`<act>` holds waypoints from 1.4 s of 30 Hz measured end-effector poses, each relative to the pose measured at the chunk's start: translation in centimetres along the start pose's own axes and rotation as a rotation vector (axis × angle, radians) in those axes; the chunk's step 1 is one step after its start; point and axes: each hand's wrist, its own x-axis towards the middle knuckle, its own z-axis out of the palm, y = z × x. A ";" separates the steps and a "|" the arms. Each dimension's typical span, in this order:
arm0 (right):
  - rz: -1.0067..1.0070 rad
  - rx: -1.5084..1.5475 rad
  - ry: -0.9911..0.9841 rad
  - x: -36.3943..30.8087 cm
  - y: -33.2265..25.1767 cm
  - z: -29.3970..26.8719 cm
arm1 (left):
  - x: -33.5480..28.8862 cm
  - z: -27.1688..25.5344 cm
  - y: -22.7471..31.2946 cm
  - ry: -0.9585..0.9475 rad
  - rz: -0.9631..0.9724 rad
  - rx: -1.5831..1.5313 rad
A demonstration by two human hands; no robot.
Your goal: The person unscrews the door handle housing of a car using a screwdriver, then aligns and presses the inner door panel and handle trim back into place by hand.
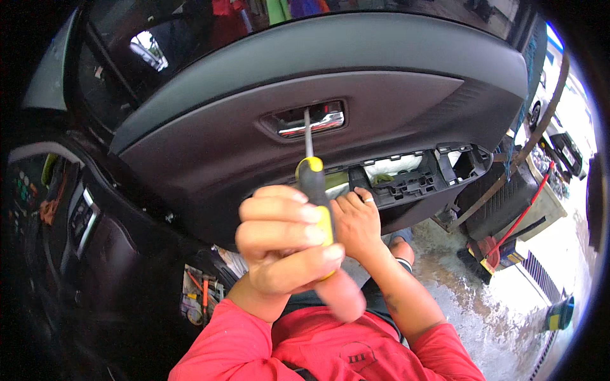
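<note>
My left hand (283,238) is closed around a black and yellow screwdriver (312,184). The shaft points away from me, and its tip reaches into the recess of the chrome inner door handle (327,120). Whether the tip touches anything in there I cannot tell. Just right of it, my right hand (361,222), with a ring on one finger, grips the edge of the open armrest section of the dark car door panel (219,143). Its fingertips curl over the edge and are partly hidden. The armrest opening (406,174) beside it shows bare plastic clips and a pale lining.
Above the panel is the door window (254,25), reflecting coloured cloth. A second door panel (108,254) stands at left, with a tray of tools (202,293) low beside it. At right, a red-handled brush or broom (518,213) leans near boxes on the wet floor (457,292).
</note>
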 end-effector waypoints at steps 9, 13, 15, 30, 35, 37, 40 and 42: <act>-0.019 -0.015 0.000 0.2 0.0 0.0 | 1.0 1.5 0.8 0.104 -0.026 0.008; -0.043 -0.019 0.011 0.2 -0.4 -0.1 | 0.8 3.7 1.4 0.321 -0.095 -0.326; -0.064 -0.029 0.042 -0.1 0.0 0.1 | 1.0 2.9 0.5 0.139 -0.069 -0.375; -0.019 -0.018 0.007 0.1 -0.1 -0.5 | 0.7 0.7 -0.6 0.075 -0.120 -0.418; -0.049 -0.029 0.039 0.1 -0.3 -0.1 | 0.7 4.5 -1.5 0.367 0.067 -0.370; -0.045 -0.031 0.037 0.0 -0.3 -0.2 | 1.0 3.7 -1.8 0.289 0.041 -0.335; -0.031 -0.034 0.035 -0.1 -0.1 -0.2 | 1.3 2.1 -1.9 0.281 0.043 -0.086; -0.021 -0.026 0.022 0.1 -0.2 -0.2 | 0.9 1.3 -1.2 0.237 0.023 0.006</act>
